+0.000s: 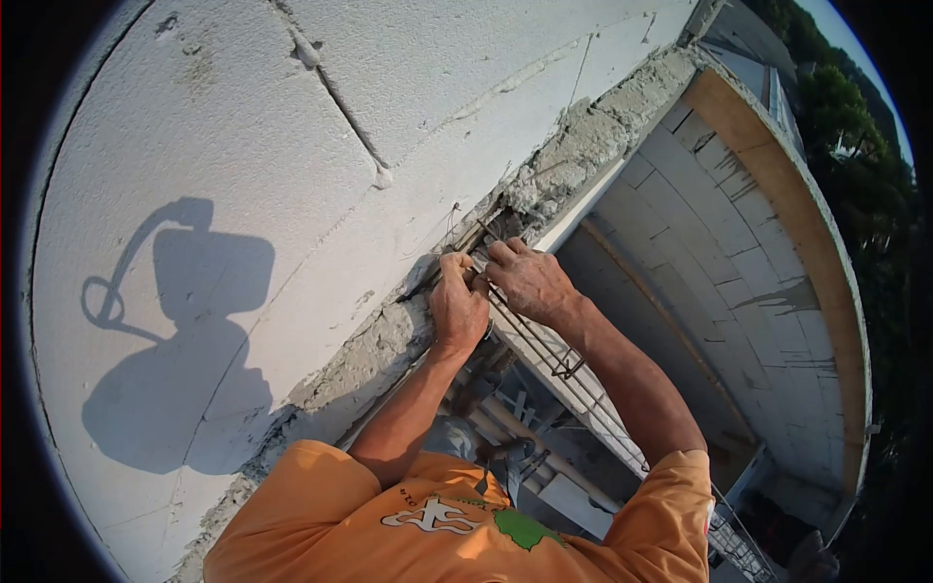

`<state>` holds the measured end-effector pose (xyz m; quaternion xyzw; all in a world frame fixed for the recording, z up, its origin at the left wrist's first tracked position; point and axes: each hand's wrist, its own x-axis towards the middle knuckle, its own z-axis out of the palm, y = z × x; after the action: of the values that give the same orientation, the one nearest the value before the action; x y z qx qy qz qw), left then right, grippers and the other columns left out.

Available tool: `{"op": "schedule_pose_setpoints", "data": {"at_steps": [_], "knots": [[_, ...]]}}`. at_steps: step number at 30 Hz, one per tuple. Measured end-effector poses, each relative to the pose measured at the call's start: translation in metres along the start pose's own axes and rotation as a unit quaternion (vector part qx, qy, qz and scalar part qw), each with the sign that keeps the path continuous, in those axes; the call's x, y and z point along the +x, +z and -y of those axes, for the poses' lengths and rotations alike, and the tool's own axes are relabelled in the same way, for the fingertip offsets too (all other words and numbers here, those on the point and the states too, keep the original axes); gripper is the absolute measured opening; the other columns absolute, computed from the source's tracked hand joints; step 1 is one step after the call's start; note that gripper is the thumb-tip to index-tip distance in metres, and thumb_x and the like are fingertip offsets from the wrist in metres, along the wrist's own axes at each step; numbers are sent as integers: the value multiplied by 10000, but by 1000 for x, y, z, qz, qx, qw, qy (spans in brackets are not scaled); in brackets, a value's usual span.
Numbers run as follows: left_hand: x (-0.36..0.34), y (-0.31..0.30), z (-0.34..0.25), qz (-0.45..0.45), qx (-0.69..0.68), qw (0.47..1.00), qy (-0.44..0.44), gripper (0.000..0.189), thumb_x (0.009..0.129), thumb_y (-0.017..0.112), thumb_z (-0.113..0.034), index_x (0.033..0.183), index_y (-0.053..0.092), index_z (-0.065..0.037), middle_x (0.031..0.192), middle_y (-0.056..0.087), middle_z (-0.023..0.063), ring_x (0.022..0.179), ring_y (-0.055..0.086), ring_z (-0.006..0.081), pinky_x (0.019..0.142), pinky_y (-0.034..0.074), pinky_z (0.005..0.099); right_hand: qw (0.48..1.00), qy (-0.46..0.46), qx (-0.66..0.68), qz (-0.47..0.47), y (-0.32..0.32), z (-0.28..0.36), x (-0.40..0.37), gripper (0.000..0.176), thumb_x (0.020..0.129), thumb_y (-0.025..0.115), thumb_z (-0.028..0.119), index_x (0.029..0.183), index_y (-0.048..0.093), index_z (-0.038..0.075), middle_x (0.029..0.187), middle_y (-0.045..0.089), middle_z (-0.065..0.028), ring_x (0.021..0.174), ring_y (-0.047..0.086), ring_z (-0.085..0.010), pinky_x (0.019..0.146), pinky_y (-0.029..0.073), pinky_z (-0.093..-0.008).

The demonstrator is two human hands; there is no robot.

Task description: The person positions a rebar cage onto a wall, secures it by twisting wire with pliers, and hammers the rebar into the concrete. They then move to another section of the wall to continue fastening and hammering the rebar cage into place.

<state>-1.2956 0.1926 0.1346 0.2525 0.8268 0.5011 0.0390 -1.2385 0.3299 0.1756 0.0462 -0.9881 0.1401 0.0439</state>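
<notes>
My left hand (459,309) is closed in a pinch beside the block wall, its fingertips close to the end of a steel rebar cage (544,344). Right against it, my right hand (530,280) has its fingers curled in a pinch over the same bars. Whatever sits between the fingers of either hand is hidden or too thin to name. The cage's long bars run from the wall down to the lower right, with a bent stirrup (567,367) around them. A thin wire (453,220) sticks up from the broken concrete just above my hands.
The white block wall (321,126) fills the left, with a shadow on it. Rough broken concrete (583,136) runs along its base. At right stands a lower block wall (719,253) edged by a wooden board (797,194). Pipes and boards (554,457) lie far below.
</notes>
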Motion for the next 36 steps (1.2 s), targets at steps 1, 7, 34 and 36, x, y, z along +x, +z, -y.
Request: {"op": "schedule_pose_setpoints", "data": {"at_steps": [1,7,34,36], "knots": [[0,0,0,7,0,1000,1,301,828,611,0,1070,437,-45,794,584,167,700,597,334,630,462,441,1000,-1,-1,2,0,0,-1,181,838,571,203,938,652,76,1006,534,-76,958,567,-256,758,545,-366],[-1,1,-1,-27,5,999,18,287,822,616,0,1057,455,-34,797,585,164,697,600,330,623,464,442,998,12,-26,-48,21,8,-18,193,845,580,198,1008,617,102,986,543,-84,957,598,-275,704,553,-367],[-4,-1,-10,8,-64,998,29,206,865,529,30,1056,463,-8,833,447,17,733,442,117,679,449,263,994,111,-4,-10,6,25,-10,225,806,603,145,1006,615,44,878,645,-124,856,631,-305,703,526,-419],[0,2,-8,5,-241,967,-85,178,887,505,11,1058,460,-5,848,437,17,754,435,115,693,442,255,994,92,-43,-41,11,26,-19,241,805,615,157,1023,610,53,892,639,-107,891,610,-290,722,523,-395]]}}
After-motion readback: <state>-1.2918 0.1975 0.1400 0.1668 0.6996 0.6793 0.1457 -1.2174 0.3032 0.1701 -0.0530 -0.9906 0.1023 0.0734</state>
